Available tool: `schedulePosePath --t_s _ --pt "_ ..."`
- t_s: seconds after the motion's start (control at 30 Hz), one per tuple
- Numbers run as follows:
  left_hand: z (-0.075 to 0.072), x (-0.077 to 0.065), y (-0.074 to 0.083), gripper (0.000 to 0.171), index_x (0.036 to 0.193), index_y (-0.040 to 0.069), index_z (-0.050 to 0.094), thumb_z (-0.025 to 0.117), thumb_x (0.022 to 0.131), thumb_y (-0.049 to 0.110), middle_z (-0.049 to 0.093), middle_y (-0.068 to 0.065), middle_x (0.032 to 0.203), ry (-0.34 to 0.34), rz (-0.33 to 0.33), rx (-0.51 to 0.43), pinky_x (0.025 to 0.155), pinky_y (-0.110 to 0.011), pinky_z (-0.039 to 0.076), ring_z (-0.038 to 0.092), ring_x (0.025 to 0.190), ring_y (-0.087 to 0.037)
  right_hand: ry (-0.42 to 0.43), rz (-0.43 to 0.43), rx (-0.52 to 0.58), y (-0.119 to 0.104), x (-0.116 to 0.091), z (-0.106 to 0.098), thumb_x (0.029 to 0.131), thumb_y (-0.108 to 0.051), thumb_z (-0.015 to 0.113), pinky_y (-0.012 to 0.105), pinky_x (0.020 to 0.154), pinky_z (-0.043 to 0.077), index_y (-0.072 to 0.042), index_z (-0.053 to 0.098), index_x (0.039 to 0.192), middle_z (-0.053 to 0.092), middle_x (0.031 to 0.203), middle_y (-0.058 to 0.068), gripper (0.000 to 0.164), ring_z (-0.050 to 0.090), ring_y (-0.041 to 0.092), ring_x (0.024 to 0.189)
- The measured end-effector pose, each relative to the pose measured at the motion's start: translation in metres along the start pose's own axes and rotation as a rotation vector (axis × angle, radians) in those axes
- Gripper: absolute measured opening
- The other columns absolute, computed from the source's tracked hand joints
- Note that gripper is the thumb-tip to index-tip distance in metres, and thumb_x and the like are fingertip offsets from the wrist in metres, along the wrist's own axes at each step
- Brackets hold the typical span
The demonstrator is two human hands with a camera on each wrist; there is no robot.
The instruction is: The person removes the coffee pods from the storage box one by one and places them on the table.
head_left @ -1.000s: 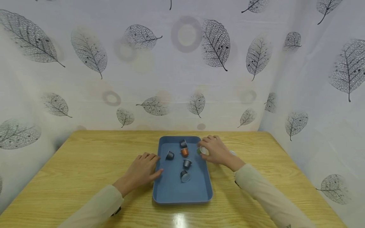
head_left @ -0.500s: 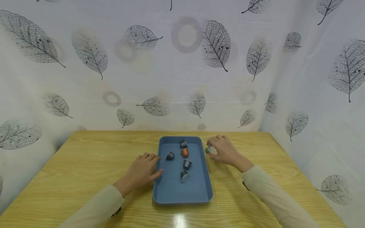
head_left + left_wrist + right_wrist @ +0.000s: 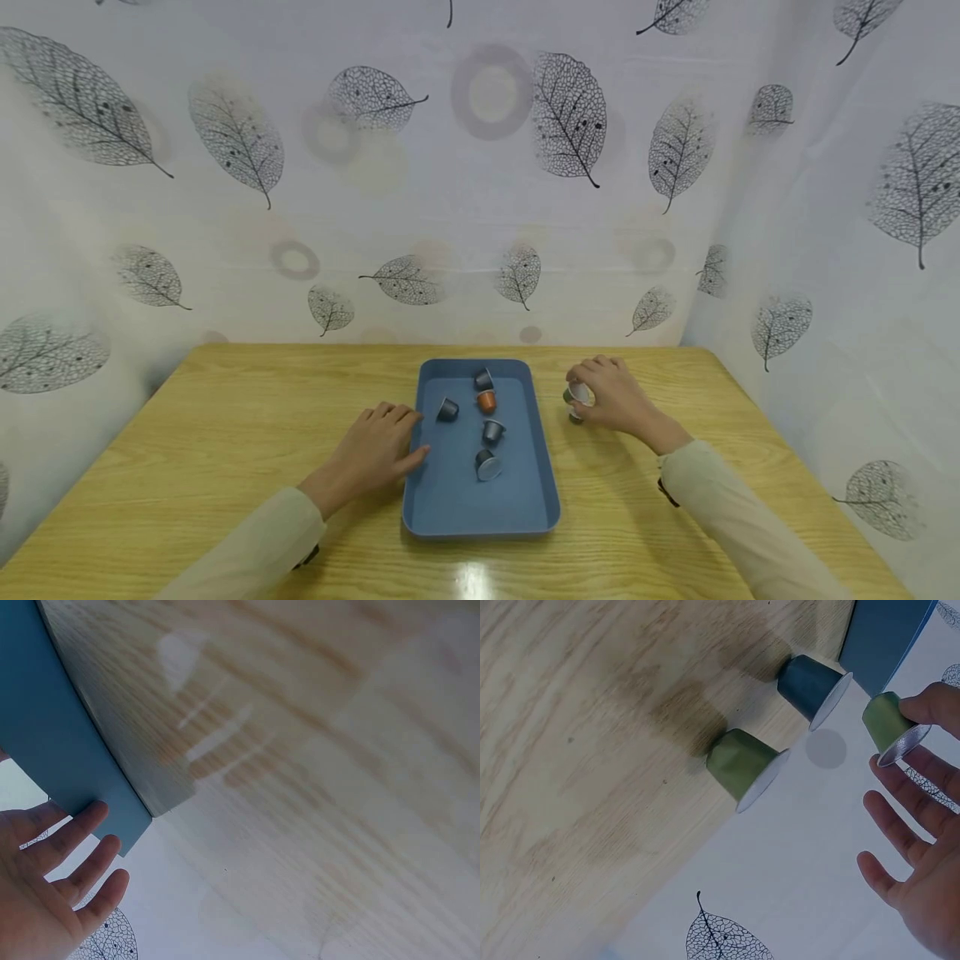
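Observation:
My right hand (image 3: 618, 398) pinches a green coffee capsule (image 3: 887, 720) between thumb and fingers, off the tray's right side. In the right wrist view, a dark blue capsule (image 3: 808, 685) and another green capsule (image 3: 741, 765) lie on their sides on the table near it. My left hand (image 3: 372, 447) rests at the left rim of the blue tray (image 3: 480, 510), its fingers relaxed against the wall. Inside the tray lie several capsules: an orange capsule (image 3: 487, 402), a grey capsule (image 3: 492, 432), a dark capsule with its pale lid showing (image 3: 487, 465), and two more dark ones.
The light wooden table (image 3: 262, 392) extends to both sides of the tray. Behind it and along both sides hangs a white curtain (image 3: 442, 217) printed with leaves.
My right hand has moved right, from over the tray's right rim to the table beside it, with the green capsule in its fingers. The left hand and the capsules in the tray stay put.

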State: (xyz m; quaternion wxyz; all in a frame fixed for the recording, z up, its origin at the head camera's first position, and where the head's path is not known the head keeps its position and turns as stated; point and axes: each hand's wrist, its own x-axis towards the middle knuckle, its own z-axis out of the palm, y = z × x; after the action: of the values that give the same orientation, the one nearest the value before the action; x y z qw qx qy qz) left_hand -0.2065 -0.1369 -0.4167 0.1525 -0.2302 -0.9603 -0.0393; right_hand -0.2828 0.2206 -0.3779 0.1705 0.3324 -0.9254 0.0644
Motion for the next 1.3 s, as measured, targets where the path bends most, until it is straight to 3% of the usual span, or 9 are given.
schedulePosePath --t_s 0.33,0.87,1.3 --pt "0.000 0.000 0.000 0.051 0.115 0.009 0.059 0.056 0.084 0.049 0.060 -0.007 0.113 -0.003 0.002 0.001 0.086 -0.044 0.045 0.054 0.102 -0.026 -0.003 0.056 -0.028 0.016 -0.010 -0.002 0.073 -0.019 0.071 0.053 0.088 0.038 -0.010 0.064 0.100 0.063 0.098 0.005 0.029 0.053 0.027 0.095" --pt "0.001 0.000 -0.001 0.050 0.115 0.009 0.060 0.057 0.083 0.048 0.061 -0.008 0.113 0.004 -0.002 -0.011 0.086 -0.045 0.045 0.055 0.102 -0.027 0.000 0.130 -0.030 0.039 -0.029 -0.007 0.072 -0.019 0.071 0.055 0.080 0.039 -0.009 0.064 0.100 0.063 0.099 0.009 0.030 0.053 0.030 0.092" --pt "-0.002 -0.001 0.000 0.050 0.115 0.009 0.060 0.057 0.083 0.048 0.061 -0.008 0.113 0.008 0.000 -0.010 0.086 -0.045 0.045 0.055 0.102 -0.026 -0.056 0.199 -0.048 0.057 -0.041 -0.009 0.073 -0.021 0.069 0.054 0.079 0.038 -0.007 0.064 0.102 0.063 0.102 0.011 0.032 0.053 0.033 0.096"
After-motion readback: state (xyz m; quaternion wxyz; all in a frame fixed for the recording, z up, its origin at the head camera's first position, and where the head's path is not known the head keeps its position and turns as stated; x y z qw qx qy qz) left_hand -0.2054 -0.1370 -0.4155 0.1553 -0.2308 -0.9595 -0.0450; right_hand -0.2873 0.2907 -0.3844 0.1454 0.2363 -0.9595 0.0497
